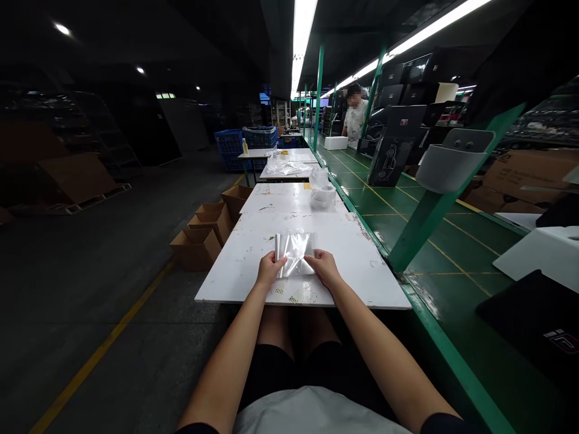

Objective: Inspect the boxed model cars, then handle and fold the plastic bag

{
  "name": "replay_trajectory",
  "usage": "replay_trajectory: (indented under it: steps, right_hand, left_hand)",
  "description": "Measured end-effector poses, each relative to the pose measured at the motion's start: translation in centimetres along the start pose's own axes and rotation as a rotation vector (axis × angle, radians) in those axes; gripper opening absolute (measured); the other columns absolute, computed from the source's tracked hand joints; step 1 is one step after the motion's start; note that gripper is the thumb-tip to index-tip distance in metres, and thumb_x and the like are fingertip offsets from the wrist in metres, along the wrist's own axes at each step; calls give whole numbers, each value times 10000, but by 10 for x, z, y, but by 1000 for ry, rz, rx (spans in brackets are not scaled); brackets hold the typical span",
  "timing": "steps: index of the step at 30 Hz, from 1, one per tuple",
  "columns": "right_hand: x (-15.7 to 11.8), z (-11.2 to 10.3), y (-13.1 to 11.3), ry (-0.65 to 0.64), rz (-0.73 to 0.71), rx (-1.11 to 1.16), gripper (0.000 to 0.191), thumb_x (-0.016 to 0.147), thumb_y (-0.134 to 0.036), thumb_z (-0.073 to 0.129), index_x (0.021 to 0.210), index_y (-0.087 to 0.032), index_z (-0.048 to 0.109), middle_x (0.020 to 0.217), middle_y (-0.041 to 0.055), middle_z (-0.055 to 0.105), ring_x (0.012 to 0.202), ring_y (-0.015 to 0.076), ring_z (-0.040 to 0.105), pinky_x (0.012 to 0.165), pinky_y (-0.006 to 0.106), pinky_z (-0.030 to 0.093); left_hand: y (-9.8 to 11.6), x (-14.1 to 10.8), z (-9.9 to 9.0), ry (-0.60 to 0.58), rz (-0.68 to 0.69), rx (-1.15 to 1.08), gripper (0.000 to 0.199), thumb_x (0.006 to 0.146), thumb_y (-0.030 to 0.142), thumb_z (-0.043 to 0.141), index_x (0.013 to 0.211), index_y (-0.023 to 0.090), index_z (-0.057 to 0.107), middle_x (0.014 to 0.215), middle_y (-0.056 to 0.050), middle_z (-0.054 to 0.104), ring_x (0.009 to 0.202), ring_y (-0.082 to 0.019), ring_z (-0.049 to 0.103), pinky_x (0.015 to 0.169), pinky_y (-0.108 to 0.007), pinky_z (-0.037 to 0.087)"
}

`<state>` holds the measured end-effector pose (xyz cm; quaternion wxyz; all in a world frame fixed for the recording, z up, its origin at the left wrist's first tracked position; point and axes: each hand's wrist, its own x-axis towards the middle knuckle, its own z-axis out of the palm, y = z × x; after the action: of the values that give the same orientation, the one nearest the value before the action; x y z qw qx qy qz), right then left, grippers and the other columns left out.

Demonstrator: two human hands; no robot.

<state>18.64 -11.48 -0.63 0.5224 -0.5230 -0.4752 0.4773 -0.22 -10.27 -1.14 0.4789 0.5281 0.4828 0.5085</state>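
A stack of clear plastic bags or film (296,247) is held flat just over the near part of the white table (235,265). My left hand (270,267) grips its left edge, thumb on top and fingers beneath. On the opposite edge, my right hand (324,266) pinches it the same way. Light glares off the shiny surface, so I cannot tell whether it is one sheet or several. Farther up the table, near its right side, sits a crumpled clear plastic bag (322,196).
Open cardboard boxes (196,246) stand on the floor at the left. A green conveyor (434,241) runs along the right, with a slanted post (416,232) bearing a grey holder (452,166). Black boxes (389,157) stand on it. Farther back, a person (356,114) is beside the line.
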Motion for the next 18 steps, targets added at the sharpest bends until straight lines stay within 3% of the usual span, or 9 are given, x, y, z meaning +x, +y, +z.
replay_trajectory:
  steps: [7, 11, 14, 18]
  right_hand:
    - [-4, 3, -4, 31, -20, -54, 515, 679, -409, 661, 641, -161, 212, 607, -33, 198, 572, 48, 189, 510, 189, 170]
    - [0, 5, -22, -8, 30, -34, 516, 703, -419, 654, 657, -163, 209, 632, -29, 182, 573, 49, 193, 513, 196, 165]
    - [21, 11, -44, -19, 47, -46, 545, 703, -417, 669, 664, -163, 188, 643, -28, 157, 570, 46, 178, 514, 201, 149]
    - [72, 25, -65, -17, 100, -12, 551, 702, -437, 680, 670, -161, 204, 650, -28, 159, 572, 45, 193, 521, 201, 159]
  left_hand:
    - [0, -4, 2, 17, -31, -19, 339, 703, 383, 697, 919, 127, 643, 864, -71, 647, 763, -180, 595, 657, -261, 465]
    - [23, -2, 3, 21, -128, -130, 355, 695, 378, 712, 929, 122, 635, 855, -67, 639, 751, -176, 588, 670, -273, 476]
    - [49, 22, -2, 15, -178, -184, 374, 667, 366, 735, 929, 119, 633, 850, -64, 636, 740, -173, 584, 666, -275, 478]
    - [70, 82, -14, -15, -190, -182, 342, 669, 365, 733, 884, 122, 627, 815, -53, 627, 730, -168, 578, 657, -265, 473]
